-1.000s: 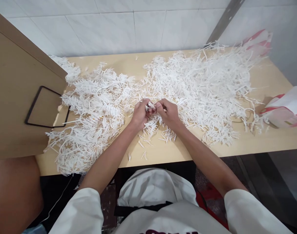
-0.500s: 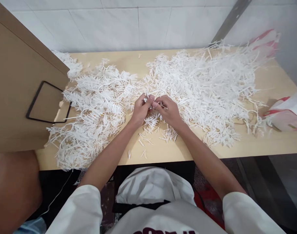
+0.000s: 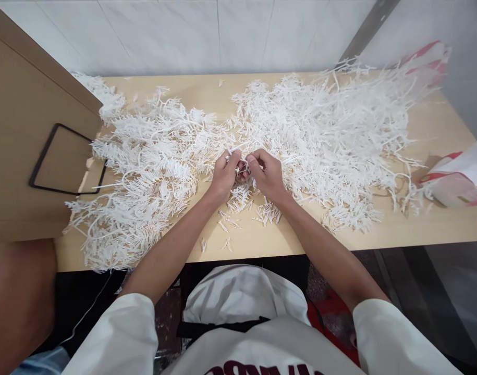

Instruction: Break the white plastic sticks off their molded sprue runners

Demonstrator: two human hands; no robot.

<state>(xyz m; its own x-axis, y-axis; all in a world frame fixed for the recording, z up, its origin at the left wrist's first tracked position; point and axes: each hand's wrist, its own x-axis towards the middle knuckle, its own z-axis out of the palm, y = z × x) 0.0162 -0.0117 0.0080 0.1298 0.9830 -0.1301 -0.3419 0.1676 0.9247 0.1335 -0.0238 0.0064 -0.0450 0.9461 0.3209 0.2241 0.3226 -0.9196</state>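
Thin white branched pieces, like small plastic twigs, lie in a left heap [image 3: 144, 151] and a larger right heap [image 3: 320, 130] on the table. At the gap between the heaps, my left hand [image 3: 223, 176] is closed, with white twig ends poking out around its thumb and fingers. Close beside it, my right hand [image 3: 268, 173] pinches at the same white twig pieces [image 3: 244, 167] with thumb and forefinger. Fingers partly hide what is held. Below my hands lies a small pile of short forked bits [image 3: 267, 212], and a few single ones [image 3: 227, 242] are nearer the edge.
A cardboard box [image 3: 38, 125] with a black wire loop [image 3: 34, 174] stands at the left. Another person's arm [image 3: 23, 291] shows below it. Red-and-white plastic bags [image 3: 459, 177] sit at the right. A tiled wall [image 3: 242, 36] backs the wooden table [image 3: 277, 247].
My hands have drawn slightly apart, and more of the white pieces shows between my fingers. The view has shifted a little.
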